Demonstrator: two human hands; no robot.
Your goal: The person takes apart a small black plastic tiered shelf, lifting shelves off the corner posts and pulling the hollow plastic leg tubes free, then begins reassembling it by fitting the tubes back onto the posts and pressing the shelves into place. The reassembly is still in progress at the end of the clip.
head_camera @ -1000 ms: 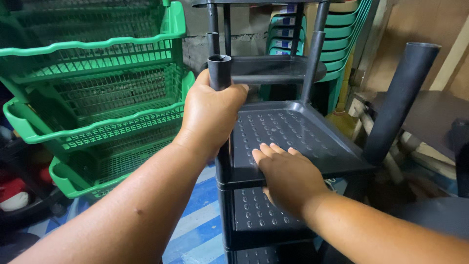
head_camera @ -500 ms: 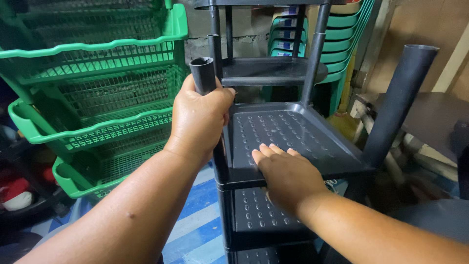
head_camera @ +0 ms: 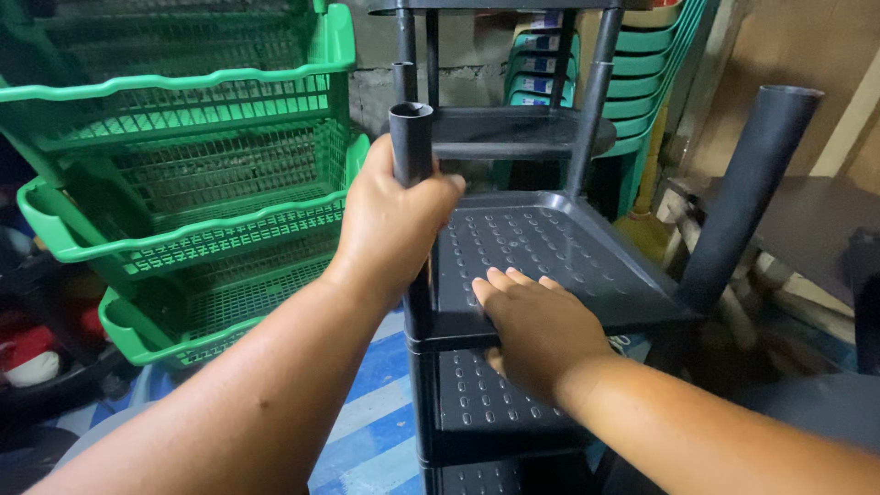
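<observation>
Left hand (head_camera: 390,220): fingers wrapped tight around a black plastic tube post (head_camera: 412,137). Right hand (head_camera: 536,325): fingers together, flat on the black perforated plastic shelf tray (head_camera: 550,247); green mesh baskets (head_camera: 183,211) beyond the left fingers.

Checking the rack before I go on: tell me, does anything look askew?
Yes. The black tube at the right corner of the dark shelf leans outward, while the one in the left hand stands upright. The right hand lies flat on the shelf.

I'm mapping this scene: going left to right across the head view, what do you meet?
Stacked green plastic mesh baskets → left hand gripping a black plastic tube → right hand flat on the black perforated plastic shelf → leaning thick black tube.
</observation>
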